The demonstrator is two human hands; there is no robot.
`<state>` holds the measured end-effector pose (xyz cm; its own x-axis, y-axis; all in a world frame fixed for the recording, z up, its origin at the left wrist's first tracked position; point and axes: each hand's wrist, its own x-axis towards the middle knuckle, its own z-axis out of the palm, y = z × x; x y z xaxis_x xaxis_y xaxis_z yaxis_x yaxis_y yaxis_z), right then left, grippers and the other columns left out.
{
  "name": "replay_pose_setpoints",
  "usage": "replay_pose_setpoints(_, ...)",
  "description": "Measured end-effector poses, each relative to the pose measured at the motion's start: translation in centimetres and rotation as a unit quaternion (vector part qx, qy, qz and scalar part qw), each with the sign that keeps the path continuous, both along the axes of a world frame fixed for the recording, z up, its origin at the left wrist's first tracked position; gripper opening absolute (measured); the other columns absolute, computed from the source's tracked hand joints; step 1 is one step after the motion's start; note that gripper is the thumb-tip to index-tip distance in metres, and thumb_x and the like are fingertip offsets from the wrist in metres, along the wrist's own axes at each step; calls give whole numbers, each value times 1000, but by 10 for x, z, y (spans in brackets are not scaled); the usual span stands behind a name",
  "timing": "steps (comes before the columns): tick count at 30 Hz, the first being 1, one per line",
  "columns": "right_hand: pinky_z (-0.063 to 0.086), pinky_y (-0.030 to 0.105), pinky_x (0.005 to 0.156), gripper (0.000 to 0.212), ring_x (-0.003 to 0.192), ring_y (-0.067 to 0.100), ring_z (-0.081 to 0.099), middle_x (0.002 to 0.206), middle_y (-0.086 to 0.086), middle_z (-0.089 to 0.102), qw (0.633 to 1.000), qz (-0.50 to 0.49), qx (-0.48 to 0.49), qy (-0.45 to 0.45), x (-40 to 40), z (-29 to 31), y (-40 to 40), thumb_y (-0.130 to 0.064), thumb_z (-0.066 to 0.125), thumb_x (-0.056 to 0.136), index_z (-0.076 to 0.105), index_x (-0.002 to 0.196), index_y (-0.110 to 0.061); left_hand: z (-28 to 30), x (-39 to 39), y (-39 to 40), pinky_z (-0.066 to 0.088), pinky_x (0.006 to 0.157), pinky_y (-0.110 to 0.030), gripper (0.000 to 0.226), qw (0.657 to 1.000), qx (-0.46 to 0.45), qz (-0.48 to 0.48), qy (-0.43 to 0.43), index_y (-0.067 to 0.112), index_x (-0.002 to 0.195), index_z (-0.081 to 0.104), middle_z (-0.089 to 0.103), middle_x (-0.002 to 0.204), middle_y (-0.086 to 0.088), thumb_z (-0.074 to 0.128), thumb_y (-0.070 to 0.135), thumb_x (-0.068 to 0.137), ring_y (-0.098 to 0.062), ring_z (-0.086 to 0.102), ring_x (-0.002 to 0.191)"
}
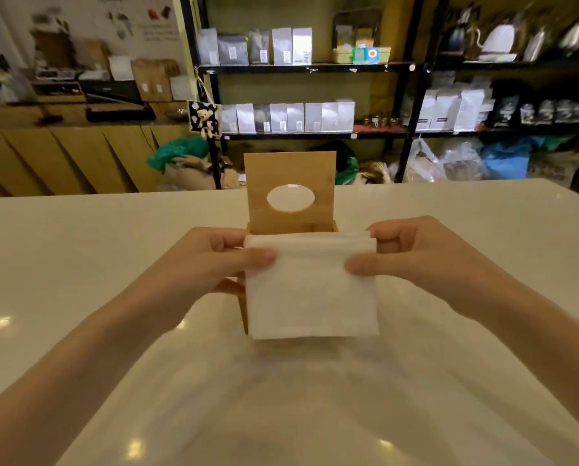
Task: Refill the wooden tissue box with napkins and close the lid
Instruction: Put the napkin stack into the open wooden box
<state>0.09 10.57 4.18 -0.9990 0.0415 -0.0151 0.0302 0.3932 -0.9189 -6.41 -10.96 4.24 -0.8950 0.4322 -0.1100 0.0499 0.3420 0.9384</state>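
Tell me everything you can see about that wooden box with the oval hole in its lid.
The light-brown wooden tissue box stands on the glossy white table. Its square lid, cut with an oval hole, is swung open and stands upright at the back. A stack of white folded napkins, held by the left hand and the right hand, hides most of the body; only the rim and left edge show. The left hand's fingers seem to touch its left side.

Two bare forearms run up from the lower corners to the left grip (214,260) and the right grip (412,253), both without sleeves, gloves, rings, watch or bracelet, with slim fingers and short, plain, unpainted nails.
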Motion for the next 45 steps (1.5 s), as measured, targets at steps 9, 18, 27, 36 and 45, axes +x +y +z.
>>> replay_pose_setpoints(9, 31, 21, 100, 4, 112, -1, 41, 121, -11, 57, 968, -122, 210, 64, -28, -9, -12, -32, 67, 79, 64, 77, -34, -17, -55, 6, 31, 84, -28, 14, 977, -100, 71, 177, 19, 70, 69, 51, 108, 17, 72, 33, 72, -8, 43, 105)
replay_pose_setpoints(18, 27, 46, 110, 23, 139, 16, 20, 143, -3, 46, 948, -95, 303, -25, -61, -8, -11, -33, 68, 78, 73, 96, -22, -21, -70, 14, 4, 113, -49, 22, 937, -285, 58, 194, 38, 57, 54, 35, 149, 4, 71, 42, 70, -17, 8, 143)
replay_pose_setpoints(27, 8, 61, 111, 12, 133, 26, 29, 109, -3, 64, 893, -90, 429, -97, -79, -16, -29, -32, 59, 83, 68, 78, -27, -23, -89, 36, -6, 110, -58, 22, 881, -427, 4, 204, 33, 57, 55, 46, 138, 7, 70, 39, 73, -21, 5, 143)
replay_pose_setpoints(36, 1, 72, 103, 20, 124, 35, 34, 85, 4, 52, 818, -98, 547, -148, -90, -17, -43, -16, 50, 85, 49, 66, -18, -33, -94, 52, -8, 105, -66, 13, 810, -536, -22, 237, 23, 88, 65, 60, 111, 0, 64, 31, 77, -30, 18, 139)
replay_pose_setpoints(45, -2, 72, 103, 6, 124, 35, 34, 107, 9, 57, 773, -95, 611, -142, -89, -23, -53, -16, 47, 84, 52, 81, -19, -45, -79, 50, 0, 109, -62, 6, 785, -538, 9, 305, 20, 85, 61, 55, 100, -4, 59, 23, 81, -26, 48, 108)
